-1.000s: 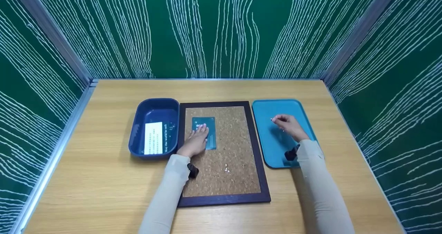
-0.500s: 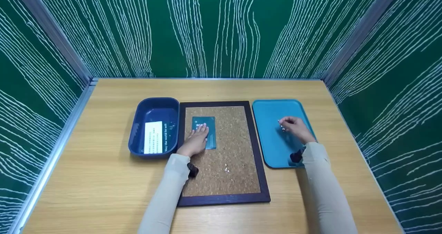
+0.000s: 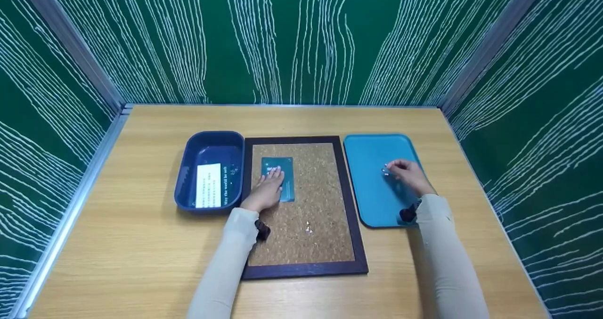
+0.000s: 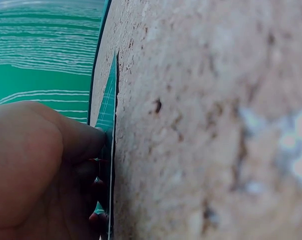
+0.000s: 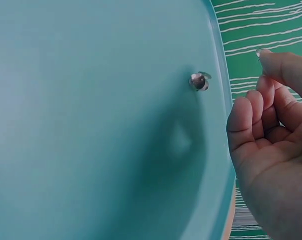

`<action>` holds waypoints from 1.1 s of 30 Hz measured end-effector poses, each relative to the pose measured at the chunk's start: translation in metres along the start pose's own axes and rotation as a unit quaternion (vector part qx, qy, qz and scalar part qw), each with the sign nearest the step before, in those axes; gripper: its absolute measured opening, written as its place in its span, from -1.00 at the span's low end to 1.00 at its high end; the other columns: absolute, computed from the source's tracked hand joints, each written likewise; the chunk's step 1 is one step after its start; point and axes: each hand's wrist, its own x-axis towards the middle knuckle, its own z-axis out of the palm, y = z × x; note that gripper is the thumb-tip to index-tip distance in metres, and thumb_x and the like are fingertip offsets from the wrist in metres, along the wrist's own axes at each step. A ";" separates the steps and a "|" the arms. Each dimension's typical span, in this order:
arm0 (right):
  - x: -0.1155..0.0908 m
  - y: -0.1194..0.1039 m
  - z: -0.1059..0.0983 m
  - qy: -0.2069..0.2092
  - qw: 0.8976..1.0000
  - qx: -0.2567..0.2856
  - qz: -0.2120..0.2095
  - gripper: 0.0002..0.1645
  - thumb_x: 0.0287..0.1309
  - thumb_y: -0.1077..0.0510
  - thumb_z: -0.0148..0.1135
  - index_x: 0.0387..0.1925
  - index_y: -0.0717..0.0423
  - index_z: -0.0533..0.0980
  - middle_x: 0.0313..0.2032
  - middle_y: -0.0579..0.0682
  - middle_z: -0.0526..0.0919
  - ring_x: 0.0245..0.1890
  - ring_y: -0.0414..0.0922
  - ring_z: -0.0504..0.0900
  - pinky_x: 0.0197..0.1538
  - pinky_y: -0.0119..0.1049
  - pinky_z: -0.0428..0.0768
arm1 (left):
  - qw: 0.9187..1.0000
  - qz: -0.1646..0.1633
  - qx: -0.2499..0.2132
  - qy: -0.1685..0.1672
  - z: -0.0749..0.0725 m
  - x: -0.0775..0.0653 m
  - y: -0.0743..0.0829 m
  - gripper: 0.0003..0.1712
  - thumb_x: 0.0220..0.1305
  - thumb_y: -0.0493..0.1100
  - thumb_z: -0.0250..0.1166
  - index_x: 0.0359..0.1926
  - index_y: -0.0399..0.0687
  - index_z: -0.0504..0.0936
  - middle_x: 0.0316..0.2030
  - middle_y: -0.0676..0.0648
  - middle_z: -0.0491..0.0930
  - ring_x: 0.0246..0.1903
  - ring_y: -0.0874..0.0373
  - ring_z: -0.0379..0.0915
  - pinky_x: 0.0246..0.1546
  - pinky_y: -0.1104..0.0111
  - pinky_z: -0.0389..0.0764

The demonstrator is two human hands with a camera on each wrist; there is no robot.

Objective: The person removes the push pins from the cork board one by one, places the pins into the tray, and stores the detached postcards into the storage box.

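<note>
My left hand (image 3: pixel 267 191) presses a teal card (image 3: pixel 288 187) against the cork board (image 3: pixel 325 196) with its fingers spread over it. In the left wrist view the card (image 4: pixel 108 105) lies almost flat on the cork, partly behind the fingers. My right hand (image 3: pixel 409 175) is low over the turquoise tray (image 3: pixel 377 206). In the right wrist view its thumb and forefinger pinch a small shiny thumbtack (image 5: pixel 259 53), mostly hidden by the fingertips. More shiny tacks (image 5: pixel 199 81) lie close together on the tray, beside that hand.
Several small shiny pieces (image 3: pixel 308 227) lie on the lower part of the cork. Left of the board's dark frame (image 3: pixel 306 270) stands a deep blue bin (image 3: pixel 181 182) holding a white printed card (image 3: pixel 208 185) and a dark lettered one (image 3: pixel 228 187). Patterned green walls (image 3: pixel 301 41) enclose the wooden table.
My right hand has moved right and slightly toward me over the tray, its fingertips now near the loose tacks. My left hand stays on the card.
</note>
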 end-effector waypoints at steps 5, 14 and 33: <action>-0.001 0.000 -0.001 -0.001 1.000 -0.004 0.010 -0.52 0.40 -0.07 -0.01 0.04 0.27 0.45 -0.07 0.06 0.47 -0.14 -0.09 0.43 -0.10 -0.35 0.45 | 1.000 0.001 0.006 -0.001 -0.001 -0.001 0.001 -0.39 0.53 -0.11 -0.18 0.50 -0.14 -0.05 0.52 -0.12 -0.19 0.52 0.01 -0.35 0.51 0.11 -0.24; 0.001 0.001 0.000 0.003 1.000 -0.011 -0.007 -0.53 0.41 -0.03 -0.01 0.03 0.31 0.47 -0.02 0.11 0.50 -0.11 -0.10 0.45 -0.10 -0.38 0.50 | 1.000 0.004 0.006 -0.002 -0.001 -0.001 0.000 -0.39 0.53 -0.12 -0.18 0.50 -0.16 -0.04 0.52 -0.14 -0.19 0.52 -0.01 -0.33 0.51 0.09 -0.22; -0.005 -0.002 0.001 -0.002 1.000 0.003 0.015 -0.47 0.39 -0.07 0.02 0.10 0.30 0.45 0.02 0.14 0.47 -0.07 -0.05 0.44 -0.07 -0.37 0.51 | 1.000 0.003 -0.001 0.003 -0.002 -0.002 0.001 -0.39 0.52 -0.12 -0.17 0.49 -0.17 -0.02 0.52 -0.14 -0.18 0.52 -0.02 -0.33 0.51 0.08 -0.23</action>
